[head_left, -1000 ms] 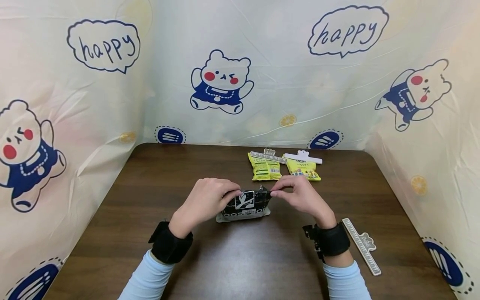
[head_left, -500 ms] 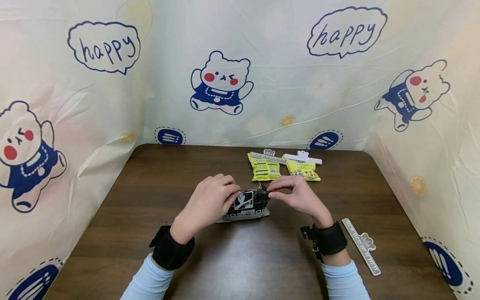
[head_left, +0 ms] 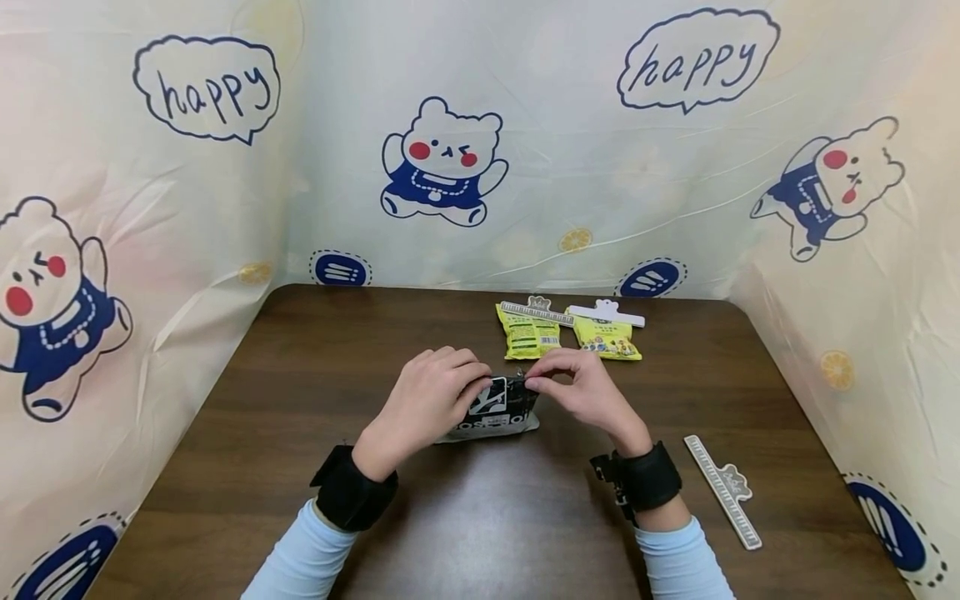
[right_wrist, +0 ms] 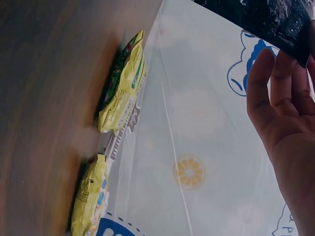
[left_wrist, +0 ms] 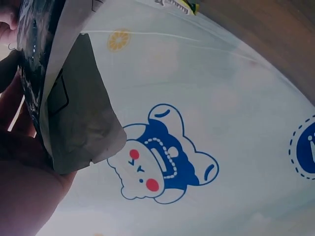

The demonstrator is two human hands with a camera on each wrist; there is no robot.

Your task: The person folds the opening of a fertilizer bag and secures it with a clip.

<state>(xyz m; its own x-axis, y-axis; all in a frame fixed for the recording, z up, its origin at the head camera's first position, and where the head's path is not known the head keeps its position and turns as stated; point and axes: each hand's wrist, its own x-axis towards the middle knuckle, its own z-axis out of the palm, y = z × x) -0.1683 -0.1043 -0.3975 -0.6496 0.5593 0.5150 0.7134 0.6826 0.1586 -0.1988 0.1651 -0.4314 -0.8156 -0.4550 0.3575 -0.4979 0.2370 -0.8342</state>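
Observation:
A black bag (head_left: 504,402) with white print and a pale bottom edge stands upright on the table in the head view. My left hand (head_left: 426,402) pinches its top edge at the left, covering that end. At the top right corner, my right hand (head_left: 588,392) pinches the bag between thumb and fingers. The left wrist view shows the bag's dark side and a grey flap (left_wrist: 81,113) beside the hand. In the right wrist view, a dark corner of the bag (right_wrist: 275,22) meets my fingertips.
Behind the bag lie two yellow snack packets, the left packet (head_left: 531,337) and the right packet (head_left: 607,340). A grey clip (head_left: 536,312) and a white clip (head_left: 606,313) sit across their tops. Another clip (head_left: 723,493) lies at the right.
My right hand has shifted left along the bag's top edge. My left hand has moved slightly right, covering more of the bag, so the hands are closer together.

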